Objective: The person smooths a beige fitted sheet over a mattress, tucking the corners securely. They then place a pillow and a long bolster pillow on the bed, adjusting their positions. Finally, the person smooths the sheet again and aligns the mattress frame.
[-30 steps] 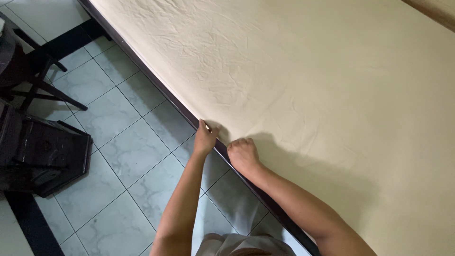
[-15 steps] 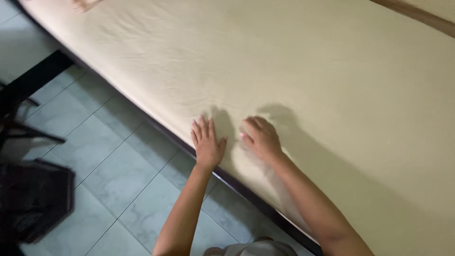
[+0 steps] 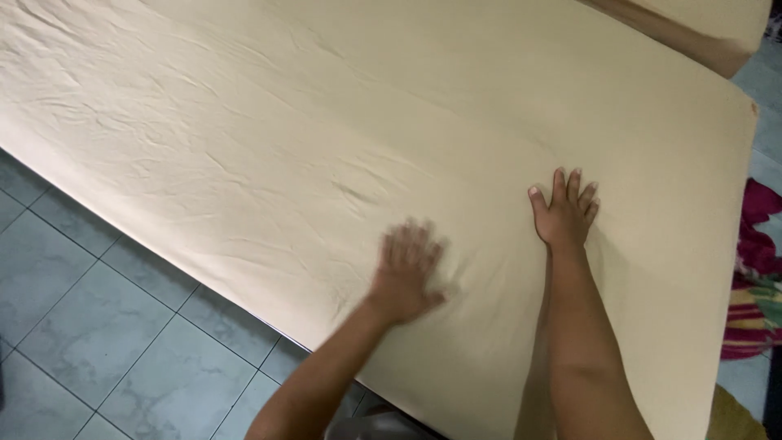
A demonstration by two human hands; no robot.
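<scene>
A cream bed sheet [image 3: 342,114] covers a mattress that fills most of the head view. It is wrinkled on the left and smoother on the right. My left hand [image 3: 405,273] lies flat on the sheet near the near edge, fingers spread, blurred by motion. Farther in on the sheet, my right hand [image 3: 564,210] presses flat with its fingers together and pointing away from me. Neither hand holds anything.
Grey-blue floor tiles [image 3: 98,326] lie at the lower left beside the bed's edge. A red and striped cloth [image 3: 757,277] lies on the floor at the right. A second cream-covered piece [image 3: 692,28] sits at the top right corner.
Both hands have moved from the sheet's near edge up onto the top of the mattress and now lie flat. The view has shifted right, away from the dark chair.
</scene>
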